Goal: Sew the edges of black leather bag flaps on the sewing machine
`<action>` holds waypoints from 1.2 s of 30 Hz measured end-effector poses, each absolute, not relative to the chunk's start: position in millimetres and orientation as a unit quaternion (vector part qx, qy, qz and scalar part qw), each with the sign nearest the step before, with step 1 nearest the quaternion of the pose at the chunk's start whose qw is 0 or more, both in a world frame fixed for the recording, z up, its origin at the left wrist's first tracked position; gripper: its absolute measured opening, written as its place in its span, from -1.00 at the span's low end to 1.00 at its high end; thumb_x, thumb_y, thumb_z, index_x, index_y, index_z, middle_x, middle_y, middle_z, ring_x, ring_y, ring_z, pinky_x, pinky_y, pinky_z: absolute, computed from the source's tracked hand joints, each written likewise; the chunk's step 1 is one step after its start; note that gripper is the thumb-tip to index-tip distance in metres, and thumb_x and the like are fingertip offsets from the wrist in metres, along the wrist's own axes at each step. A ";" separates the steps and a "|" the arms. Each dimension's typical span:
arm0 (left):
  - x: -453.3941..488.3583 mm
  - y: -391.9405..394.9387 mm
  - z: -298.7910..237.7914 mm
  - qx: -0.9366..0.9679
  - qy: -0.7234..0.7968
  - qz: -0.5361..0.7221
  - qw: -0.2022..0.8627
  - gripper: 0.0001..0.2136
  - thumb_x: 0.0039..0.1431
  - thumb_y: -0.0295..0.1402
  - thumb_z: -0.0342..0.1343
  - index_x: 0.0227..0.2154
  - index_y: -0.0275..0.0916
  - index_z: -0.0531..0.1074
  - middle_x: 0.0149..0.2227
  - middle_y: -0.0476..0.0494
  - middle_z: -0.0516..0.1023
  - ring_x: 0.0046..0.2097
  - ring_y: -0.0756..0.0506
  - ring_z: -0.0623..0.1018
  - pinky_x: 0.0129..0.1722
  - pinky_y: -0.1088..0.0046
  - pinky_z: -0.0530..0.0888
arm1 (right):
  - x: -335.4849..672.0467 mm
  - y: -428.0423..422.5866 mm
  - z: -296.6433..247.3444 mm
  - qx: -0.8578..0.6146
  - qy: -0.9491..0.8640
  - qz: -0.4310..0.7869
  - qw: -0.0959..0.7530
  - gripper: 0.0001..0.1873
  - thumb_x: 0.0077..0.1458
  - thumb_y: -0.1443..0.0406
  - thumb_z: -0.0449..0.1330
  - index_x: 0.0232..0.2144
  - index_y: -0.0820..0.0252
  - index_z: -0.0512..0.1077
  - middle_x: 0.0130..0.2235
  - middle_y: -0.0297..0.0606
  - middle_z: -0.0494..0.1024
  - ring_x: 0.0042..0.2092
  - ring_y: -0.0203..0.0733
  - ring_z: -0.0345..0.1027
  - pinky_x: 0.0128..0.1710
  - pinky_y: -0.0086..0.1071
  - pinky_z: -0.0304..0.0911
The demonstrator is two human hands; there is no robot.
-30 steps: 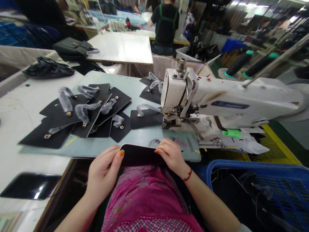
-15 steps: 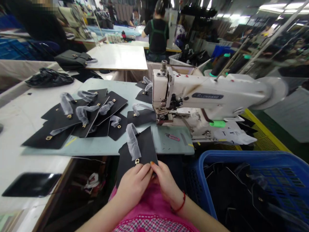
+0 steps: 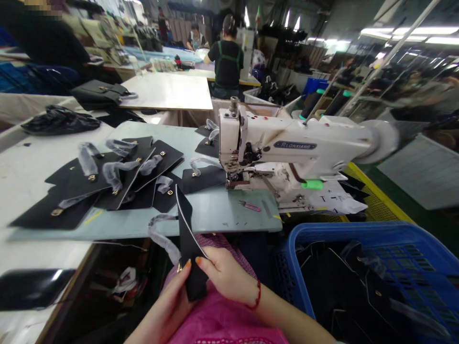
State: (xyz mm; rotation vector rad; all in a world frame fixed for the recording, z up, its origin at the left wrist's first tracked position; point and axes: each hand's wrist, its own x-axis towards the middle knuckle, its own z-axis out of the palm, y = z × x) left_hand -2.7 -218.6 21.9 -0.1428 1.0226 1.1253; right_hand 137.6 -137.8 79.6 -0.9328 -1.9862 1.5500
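Note:
A black bag panel (image 3: 190, 248) stands nearly edge-on above my lap, its pale edge facing up and right. A top handle (image 3: 163, 239) wrapped in clear plastic film loops out from its left side, with gold hardware near my left thumb. My left hand (image 3: 172, 298) grips the panel's lower left part, the thumb on its face and the other fingers hidden behind. On the right edge, my right hand (image 3: 227, 274) pinches the panel between thumb and fingers. Beyond it is a white sewing machine (image 3: 304, 143), with pink-handled thread snips (image 3: 251, 206) lying in front.
Similar black panels (image 3: 96, 177) with wrapped handles are heaped on the pale green board (image 3: 143, 224) to the left. At right stands a blue basket (image 3: 297, 243) holding more black pieces. A dark glossy flat object (image 3: 32, 289) lies at left. Co-workers (image 3: 228, 62) are farther back.
The panel has turned from face-up to nearly edge-on, its handle swinging out left. My left hand has moved down and left along it; my right hand still holds the right edge.

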 end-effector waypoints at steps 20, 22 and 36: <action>-19.7 38.8 27.4 0.169 0.466 0.533 0.686 -0.74 -0.14 -0.36 0.40 -0.38 -0.37 0.54 -0.41 -0.13 0.63 -0.44 -0.02 0.56 -0.44 0.56 0.48 | 134.8 19.9 25.5 -0.490 -0.542 0.583 0.356 -0.52 0.26 0.00 0.01 -0.48 0.25 0.37 -0.50 -0.21 0.57 -0.55 -0.35 0.35 -0.60 -0.54 0.10; -22.3 55.1 26.8 0.167 0.470 0.520 0.693 -0.76 -0.15 -0.35 0.39 -0.40 -0.37 0.54 -0.43 -0.13 0.62 -0.47 -0.02 0.54 -0.48 0.56 0.46 | 131.9 30.2 24.5 -0.492 -0.531 0.580 0.373 -0.50 0.25 -0.02 0.02 -0.46 0.27 0.41 -0.52 -0.21 0.56 -0.56 -0.35 0.34 -0.59 -0.54 0.10; -22.5 81.7 24.1 0.149 0.476 0.503 0.705 -0.81 -0.15 -0.44 0.35 -0.40 -0.32 0.54 -0.42 -0.11 0.64 -0.47 -0.02 0.56 -0.53 0.56 0.46 | 126.1 43.8 13.8 -0.506 -0.477 0.577 0.429 -0.47 0.19 -0.07 0.08 -0.41 0.30 0.47 -0.55 -0.20 0.55 -0.60 -0.34 0.34 -0.61 -0.53 0.07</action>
